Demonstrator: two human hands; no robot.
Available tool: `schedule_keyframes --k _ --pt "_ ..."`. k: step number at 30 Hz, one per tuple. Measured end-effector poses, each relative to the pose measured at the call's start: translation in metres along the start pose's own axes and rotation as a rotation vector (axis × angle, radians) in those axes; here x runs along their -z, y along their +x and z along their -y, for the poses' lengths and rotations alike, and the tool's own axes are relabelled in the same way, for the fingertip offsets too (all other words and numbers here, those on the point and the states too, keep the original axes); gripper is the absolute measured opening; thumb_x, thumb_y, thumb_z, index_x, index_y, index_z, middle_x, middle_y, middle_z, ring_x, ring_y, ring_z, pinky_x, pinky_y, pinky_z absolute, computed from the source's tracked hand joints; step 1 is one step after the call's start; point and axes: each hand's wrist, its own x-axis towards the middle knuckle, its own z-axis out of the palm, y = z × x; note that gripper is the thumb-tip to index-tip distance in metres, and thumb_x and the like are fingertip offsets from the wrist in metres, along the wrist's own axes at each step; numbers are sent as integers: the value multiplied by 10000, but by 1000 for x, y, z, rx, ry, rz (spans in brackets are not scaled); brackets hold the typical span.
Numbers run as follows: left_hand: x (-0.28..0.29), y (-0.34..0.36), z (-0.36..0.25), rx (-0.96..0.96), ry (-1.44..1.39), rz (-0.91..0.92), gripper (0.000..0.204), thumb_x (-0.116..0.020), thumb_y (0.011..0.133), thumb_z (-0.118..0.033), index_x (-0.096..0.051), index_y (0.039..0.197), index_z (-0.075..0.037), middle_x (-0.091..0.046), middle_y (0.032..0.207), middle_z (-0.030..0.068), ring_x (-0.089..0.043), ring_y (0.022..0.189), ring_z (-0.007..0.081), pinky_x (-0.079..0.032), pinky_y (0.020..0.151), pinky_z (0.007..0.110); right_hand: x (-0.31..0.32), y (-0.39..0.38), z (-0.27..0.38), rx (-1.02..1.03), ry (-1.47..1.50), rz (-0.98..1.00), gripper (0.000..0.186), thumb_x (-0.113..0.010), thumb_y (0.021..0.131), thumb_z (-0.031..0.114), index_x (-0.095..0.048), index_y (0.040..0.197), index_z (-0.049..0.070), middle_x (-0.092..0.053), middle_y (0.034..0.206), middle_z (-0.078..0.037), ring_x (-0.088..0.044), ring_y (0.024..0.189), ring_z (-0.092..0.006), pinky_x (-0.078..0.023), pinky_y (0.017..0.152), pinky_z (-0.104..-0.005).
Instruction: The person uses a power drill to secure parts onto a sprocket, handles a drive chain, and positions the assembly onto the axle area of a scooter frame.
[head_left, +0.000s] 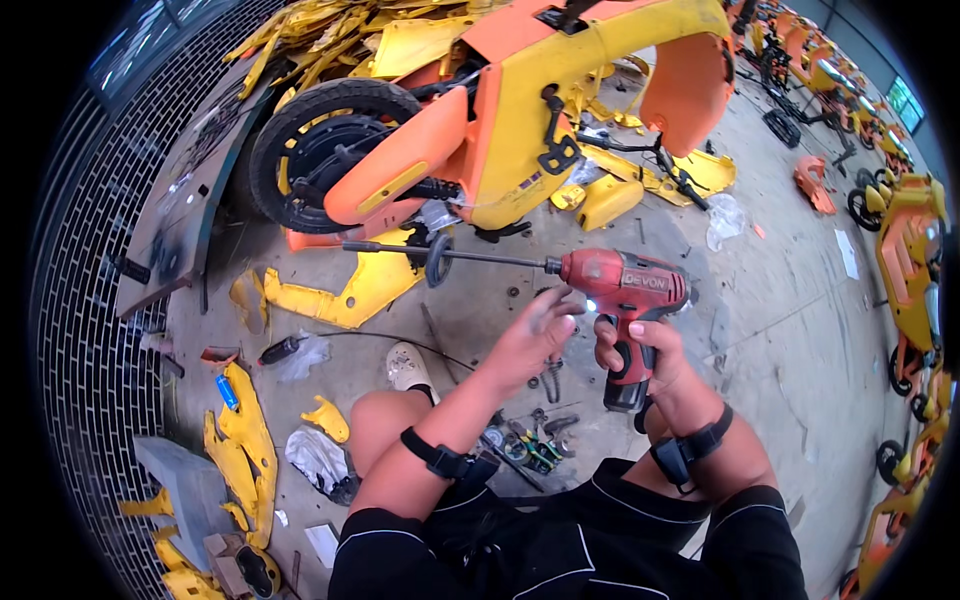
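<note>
Drill [625, 300], red plastic, just right of centre, long thin steel bit [470, 258] pointing toward nine o'clock and ending at overturned scooter [480, 110] with glossy orange-and-yellow shells and black rubber wheel [320, 150] at eleven. Scattered yellow panels [340, 290] on grey concrete between ten and seven; small tools [530, 445] at six. Right hand [640, 355] clenched around drill's grip; left hand [535, 335] loosely spread, fingertips touching drill's nose.

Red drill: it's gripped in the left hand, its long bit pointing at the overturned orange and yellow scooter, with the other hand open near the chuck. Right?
Not quite. The head view shows the red drill gripped in the right hand, not the left. The rest holds: its long bit points at the overturned orange and yellow scooter, and the left hand is open near the chuck.
</note>
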Motion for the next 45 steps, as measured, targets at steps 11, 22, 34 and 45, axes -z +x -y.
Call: schedule_keyframes --k 11,22,34,45 --pt "32 0 -26 -172 -210 -255 467 -661 938 -462 -542 1201 -95 -604 792 -30 -532 588 37 -371 469 179 -30 62 -51 -82 44 7 575 -642 822 266 -483 1320 25 -587 906 -86 -578 630 -184 -478 635 -312" --pt "44 -27 -27 -131 -550 -201 512 -686 927 -396 -513 1275 -63 -637 838 67 -620 591 119 -582 439 316 -49 73 -67 -157 -41 53 484 -686 816 301 -549 1176 7 -596 896 -75 -600 681 -189 -502 689 -333" --pt "54 -34 -23 -133 -430 -223 512 -689 917 -426 -536 1238 -58 -647 864 65 -629 607 123 -508 373 297 -50 79 -69 -212 -38 93 558 -703 767 242 -529 1253 31 -596 879 -78 -597 647 -209 -486 659 -344" --pt "44 -21 -12 -228 -69 -288 498 -572 987 -473 -557 1223 -34 -644 953 41 -608 734 79 -454 581 203 -45 69 -63 -144 -28 -26 578 -671 728 161 -527 1273 35 -601 898 -98 -578 655 -217 -477 645 -326"
